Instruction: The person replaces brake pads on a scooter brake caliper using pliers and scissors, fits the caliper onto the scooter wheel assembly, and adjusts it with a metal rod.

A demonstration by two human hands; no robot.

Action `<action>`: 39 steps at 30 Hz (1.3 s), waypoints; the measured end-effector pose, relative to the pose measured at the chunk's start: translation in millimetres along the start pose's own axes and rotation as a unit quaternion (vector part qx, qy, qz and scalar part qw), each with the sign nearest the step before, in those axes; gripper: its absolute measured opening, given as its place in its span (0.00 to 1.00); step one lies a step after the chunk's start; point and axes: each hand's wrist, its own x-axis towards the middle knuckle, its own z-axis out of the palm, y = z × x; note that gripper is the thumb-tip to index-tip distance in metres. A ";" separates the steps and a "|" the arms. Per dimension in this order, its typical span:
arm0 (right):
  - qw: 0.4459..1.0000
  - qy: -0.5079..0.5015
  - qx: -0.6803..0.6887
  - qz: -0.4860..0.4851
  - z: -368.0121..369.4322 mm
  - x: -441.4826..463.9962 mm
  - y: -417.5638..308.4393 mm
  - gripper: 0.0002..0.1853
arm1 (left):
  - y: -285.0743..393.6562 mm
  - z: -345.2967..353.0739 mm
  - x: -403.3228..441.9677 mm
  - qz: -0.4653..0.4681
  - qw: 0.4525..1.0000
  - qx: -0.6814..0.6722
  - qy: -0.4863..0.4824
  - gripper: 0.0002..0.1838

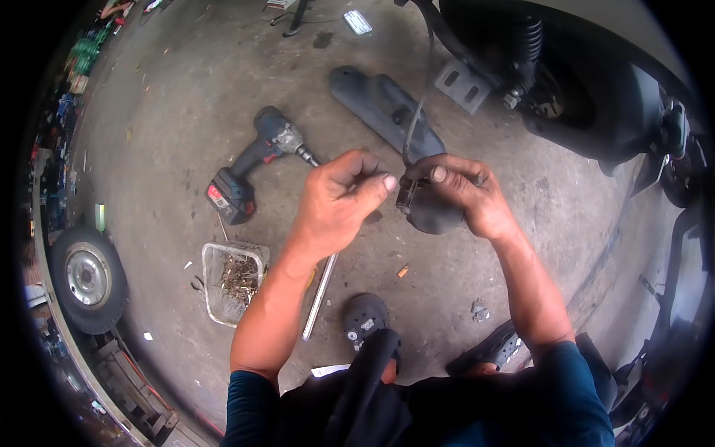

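My right hand [480, 197] grips a dark round part with a small bracket [436, 212], thumb on top and fingers curled round its upper edge. A thin black cable [418, 112] runs from this part up toward the motorbike. Close on its left is my left hand [339, 201], fingers curled in and thumb pressed toward them. Whatever sits between those fingers, if anything, is too small or hidden to name. Beyond the left hand lies a cordless impact wrench [261, 149], its socket end pointing at that hand.
A motorbike [588, 82] stands at the upper right. On the concrete floor lie a long black plastic cover [380, 104], a metal bar [320, 298] and a tub [211, 298] of small screws. A wheel [88, 277] leans at the left. My clogs [365, 320] are below.
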 end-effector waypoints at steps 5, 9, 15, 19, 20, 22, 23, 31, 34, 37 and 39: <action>0.999 -0.016 -0.018 -0.029 -0.8 0.6 -0.3 0.19 | 14.6 -7.9 -9.6 -0.030 0.998 0.040 -0.048 0.06; 0.999 -0.027 0.009 -0.039 -0.5 1.8 2.4 0.19 | 7.8 5.4 -14.5 -0.045 0.999 0.010 -0.020 0.07; 0.998 -0.031 0.030 -0.035 -4.1 2.5 4.2 0.19 | 4.0 10.6 -16.8 -0.046 0.998 0.010 -0.029 0.06; 0.999 -0.023 0.021 -0.037 -3.1 3.0 5.9 0.19 | 2.4 17.7 -18.5 -0.039 0.999 0.011 -0.013 0.06; 0.999 -0.021 0.013 -0.042 -2.7 3.4 6.2 0.20 | 2.7 19.1 -18.8 -0.036 0.999 0.018 -0.008 0.06; 0.999 -0.019 0.023 -0.031 -2.1 3.0 6.5 0.20 | 3.2 20.1 -19.9 -0.036 0.999 0.022 -0.005 0.05; 0.999 -0.018 0.027 -0.025 -1.9 3.0 6.5 0.20 | 3.5 20.2 -20.2 -0.038 0.999 0.020 -0.006 0.04; 0.999 -0.012 0.017 -0.031 -1.3 3.4 6.7 0.19 | 0.7 24.5 -20.1 -0.015 0.999 0.026 0.011 0.03; 0.999 -0.012 0.024 -0.028 -1.5 3.4 6.9 0.19 | -2.5 24.2 -19.7 0.004 0.999 0.045 0.011 0.03; 0.999 -0.010 0.027 -0.027 -2.0 3.6 8.3 0.19 | -3.7 24.9 -20.7 -0.009 0.999 0.037 0.017 0.04; 0.999 -0.007 0.022 -0.029 -1.9 4.1 8.9 0.19 | -2.6 26.2 -21.0 -0.027 0.999 0.026 0.027 0.05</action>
